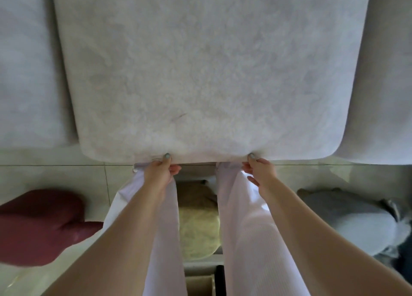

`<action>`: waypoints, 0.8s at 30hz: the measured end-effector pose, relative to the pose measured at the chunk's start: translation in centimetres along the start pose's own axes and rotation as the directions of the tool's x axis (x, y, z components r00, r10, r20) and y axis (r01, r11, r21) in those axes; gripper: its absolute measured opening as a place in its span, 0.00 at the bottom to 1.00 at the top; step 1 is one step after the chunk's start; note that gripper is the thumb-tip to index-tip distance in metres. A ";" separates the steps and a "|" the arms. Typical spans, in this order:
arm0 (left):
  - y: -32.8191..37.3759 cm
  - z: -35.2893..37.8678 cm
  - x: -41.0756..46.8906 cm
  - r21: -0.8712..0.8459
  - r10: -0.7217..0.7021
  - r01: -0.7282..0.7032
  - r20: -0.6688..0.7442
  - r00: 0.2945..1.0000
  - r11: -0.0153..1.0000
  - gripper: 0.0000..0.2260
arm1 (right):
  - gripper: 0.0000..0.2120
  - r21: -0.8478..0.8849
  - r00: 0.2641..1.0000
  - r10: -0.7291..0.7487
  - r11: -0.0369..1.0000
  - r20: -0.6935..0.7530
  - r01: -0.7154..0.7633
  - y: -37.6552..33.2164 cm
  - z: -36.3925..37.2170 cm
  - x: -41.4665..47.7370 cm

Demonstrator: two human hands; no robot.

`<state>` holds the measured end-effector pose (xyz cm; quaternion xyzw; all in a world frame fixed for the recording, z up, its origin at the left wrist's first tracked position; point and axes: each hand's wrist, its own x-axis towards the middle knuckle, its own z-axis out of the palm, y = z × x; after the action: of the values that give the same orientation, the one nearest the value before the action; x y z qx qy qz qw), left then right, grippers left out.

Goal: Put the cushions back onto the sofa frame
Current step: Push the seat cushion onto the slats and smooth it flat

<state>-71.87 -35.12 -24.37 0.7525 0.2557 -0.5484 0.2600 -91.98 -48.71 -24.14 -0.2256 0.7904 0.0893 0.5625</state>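
A large pale grey seat cushion (pixel 207 72) fills the upper middle of the view, lying between two more grey cushions, one at the left (pixel 26 72) and one at the right (pixel 383 83). My left hand (pixel 161 170) grips its near edge, thumb on top and fingers curled underneath. My right hand (pixel 258 170) holds the same edge further right, thumb pressing the top. The sofa frame beneath is hidden by the cushions.
On the tiled floor (pixel 55 175) lie a dark red pillow (pixel 42 224) at the left, a cream round pillow (pixel 198 220) between my legs, and a grey pillow (pixel 354 222) at the right. My white trouser legs stand against the sofa's front.
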 end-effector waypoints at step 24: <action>12.9 -10.0 -33.2 -0.067 0.642 -0.645 -0.058 0.764 0.761 0.18 | 0.15 0.022 0.805 -0.592 0.805 -0.050 0.593 -12.6 -10.9 -35.1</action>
<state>-65.16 -41.21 11.48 0.7915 0.0089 -0.4030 0.4593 -86.18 -55.10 13.72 -0.4522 0.6933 -0.1096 0.5503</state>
